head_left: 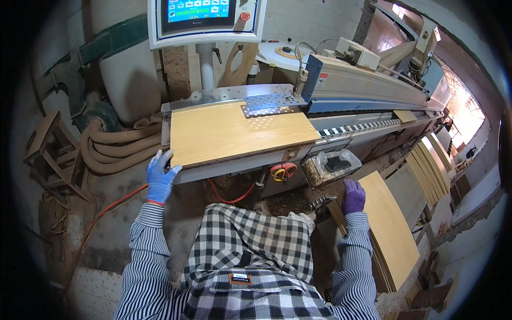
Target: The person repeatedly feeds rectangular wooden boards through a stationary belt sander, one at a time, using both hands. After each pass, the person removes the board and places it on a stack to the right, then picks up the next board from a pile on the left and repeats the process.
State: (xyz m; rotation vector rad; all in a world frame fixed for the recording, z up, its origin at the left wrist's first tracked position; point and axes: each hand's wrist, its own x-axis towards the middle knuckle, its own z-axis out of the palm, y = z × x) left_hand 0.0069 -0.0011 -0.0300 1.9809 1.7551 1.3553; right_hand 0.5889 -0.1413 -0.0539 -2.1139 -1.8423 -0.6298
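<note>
My left hand, in a blue glove, touches the near left corner of a flat wood-grain panel. Its thumb and fingers are spread around that corner, not wrapped round the board. The panel lies on the machine bed, its far right part beneath a perforated metal plate. To the right, my right hand wears a purple glove and hangs beside a stack of similar panels. Its fingers are somewhat bent and apart, with nothing visible in them; contact with the stack cannot be made out.
A long machine beam and slatted conveyor track run off to the far right. A control screen stands behind the bed. Ribbed hoses and a wooden stool are left. A plastic-lined bin hangs below the bed.
</note>
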